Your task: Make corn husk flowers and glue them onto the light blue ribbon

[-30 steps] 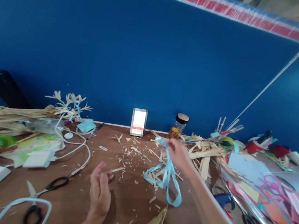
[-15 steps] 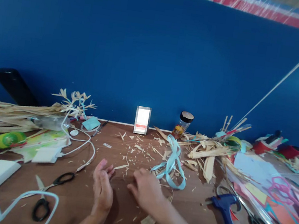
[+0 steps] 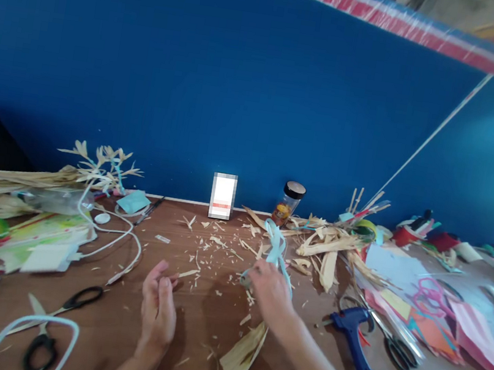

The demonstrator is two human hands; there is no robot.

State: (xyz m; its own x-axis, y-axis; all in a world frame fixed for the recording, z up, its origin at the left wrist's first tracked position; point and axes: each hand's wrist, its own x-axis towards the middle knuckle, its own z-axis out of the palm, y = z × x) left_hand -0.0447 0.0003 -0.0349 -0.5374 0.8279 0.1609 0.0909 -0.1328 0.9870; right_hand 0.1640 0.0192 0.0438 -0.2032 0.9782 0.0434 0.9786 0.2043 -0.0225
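My left hand (image 3: 158, 308) rests on its edge on the brown table, palm turned inward. Its fingers are loosely curved and apart, with nothing held. A thin sliver of dry husk (image 3: 188, 273) lies by its fingertips. Over the loops of a light blue ribbon (image 3: 276, 245), my right hand (image 3: 272, 291) reaches down with bent fingers. The fingertips and part of the ribbon are hidden beneath it, so I cannot see whether they grip. A wide piece of dry husk (image 3: 242, 357) lies below the right wrist. Small husk scraps (image 3: 217, 242) are scattered beyond both hands.
Black-handled scissors (image 3: 45, 322) lie open at the left near a white cable (image 3: 67, 331). A blue glue gun (image 3: 354, 337) and more scissors (image 3: 401, 350) lie at the right. A black-lidded jar (image 3: 288, 203) and husk strips (image 3: 327, 249) are by the blue wall.
My right hand has moved forward and right, onto the blue ribbon. The wide husk piece shows more fully. My left hand stays much the same; the view has turned slightly right.
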